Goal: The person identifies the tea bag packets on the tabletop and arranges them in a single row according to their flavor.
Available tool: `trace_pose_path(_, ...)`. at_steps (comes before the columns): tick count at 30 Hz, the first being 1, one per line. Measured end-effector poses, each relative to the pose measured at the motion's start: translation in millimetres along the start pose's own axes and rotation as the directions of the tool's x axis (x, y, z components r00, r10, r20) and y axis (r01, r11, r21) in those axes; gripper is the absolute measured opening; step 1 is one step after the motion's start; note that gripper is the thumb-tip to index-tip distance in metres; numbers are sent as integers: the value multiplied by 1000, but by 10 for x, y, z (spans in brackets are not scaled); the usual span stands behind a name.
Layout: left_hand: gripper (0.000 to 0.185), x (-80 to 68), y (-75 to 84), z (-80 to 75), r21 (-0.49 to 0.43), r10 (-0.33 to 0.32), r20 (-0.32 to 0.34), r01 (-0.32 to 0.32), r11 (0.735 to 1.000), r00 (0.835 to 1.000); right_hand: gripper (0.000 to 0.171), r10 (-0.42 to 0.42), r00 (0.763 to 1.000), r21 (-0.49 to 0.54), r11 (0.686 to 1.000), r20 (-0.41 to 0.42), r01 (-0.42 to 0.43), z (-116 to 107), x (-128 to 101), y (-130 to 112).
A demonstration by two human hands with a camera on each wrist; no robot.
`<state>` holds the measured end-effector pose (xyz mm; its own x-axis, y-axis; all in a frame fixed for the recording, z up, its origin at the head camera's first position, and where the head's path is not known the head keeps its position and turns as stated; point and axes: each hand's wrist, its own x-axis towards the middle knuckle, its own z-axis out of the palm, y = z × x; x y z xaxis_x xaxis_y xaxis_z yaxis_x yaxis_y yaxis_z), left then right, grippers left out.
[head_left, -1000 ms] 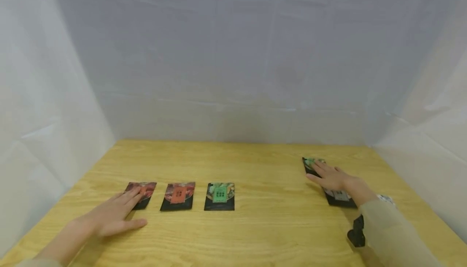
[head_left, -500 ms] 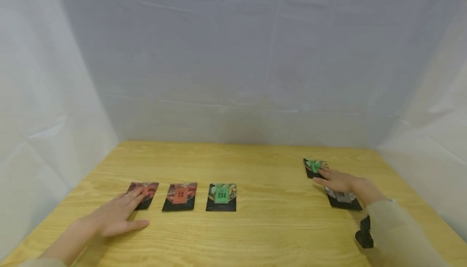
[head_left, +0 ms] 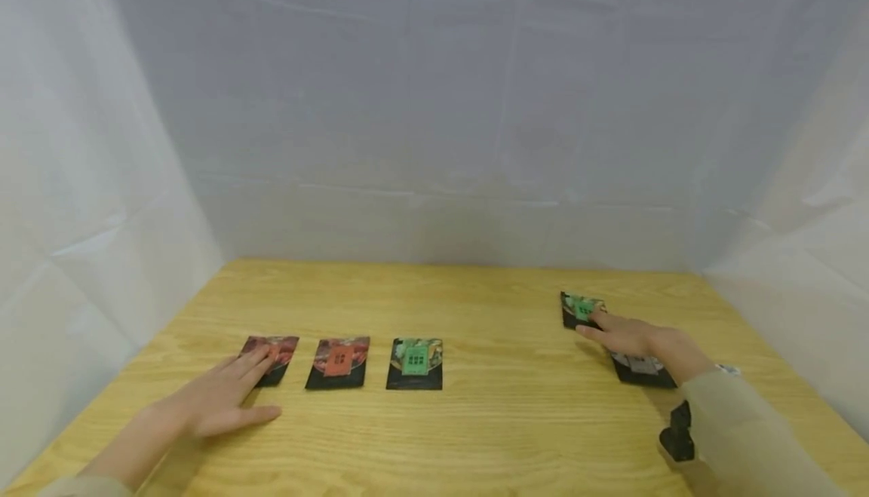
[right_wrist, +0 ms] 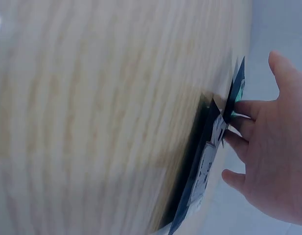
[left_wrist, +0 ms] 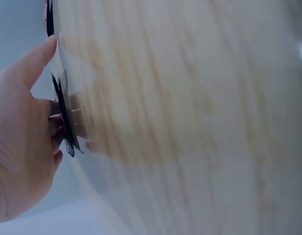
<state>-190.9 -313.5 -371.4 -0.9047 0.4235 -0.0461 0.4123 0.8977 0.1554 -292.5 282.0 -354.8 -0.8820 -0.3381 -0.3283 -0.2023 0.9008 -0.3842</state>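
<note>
Far green pkt (head_left: 578,308): flat on table (head_left: 502,421), at the fingertips of R hand (head_left: 631,337). Change: cf. 1 s ago, R fingers cover less of it, so more of its label shows; cf. 0.5 s ago, pkt sits a touch further L on table. Reading (judgement): small positional nudge by fingertip contact, no lift.

Grip, R hand: wide, fingers extended, thumb spread to L; nothing grasped, tips touch pkt's R side. Grey-label pkt (head_left: 641,368) lies below palm, partly hidden; can't tell if palm touches it. White printed item (head_left: 729,369) shows just past R sleeve (head_left: 736,425); ID unclear. Black device (head_left: 677,433) sits under that sleeve.

L hand (head_left: 220,397): also wide, fingers extended on L red pkt (head_left: 285,350), thumb apart. R of its fingertips: mid red pkt (head_left: 338,361), then near green pkt (head_left: 415,361), both untouched, gaps between.
</note>
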Motion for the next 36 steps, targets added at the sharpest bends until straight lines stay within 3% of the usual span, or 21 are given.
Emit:
trace_pose_path(10, 83, -3, 15, -16, -18, -4, 13, 4, 1000, 1000, 75, -113, 994, -154, 982, -10, 110, 61, -19, -156)
trace_pose_path(21, 82, -18, 26, 21, 22, 25, -46, -24, 999, 999, 73, -205, 979, -273, 941, 8, 200, 232, -106, -324)
trace_pose_path(30, 83, -22, 21, 42, -3, 24, -8, -24, 1000, 1000, 70, -283, 957, -262, 920, 68, 291, 413, -239, -604)
trace_pose_path(36, 84, -6, 44, 0, 2, 20, -14, -20, 1000, 1000, 70, -351, 932, -288, 887, 87, 361, 470, -315, -784)
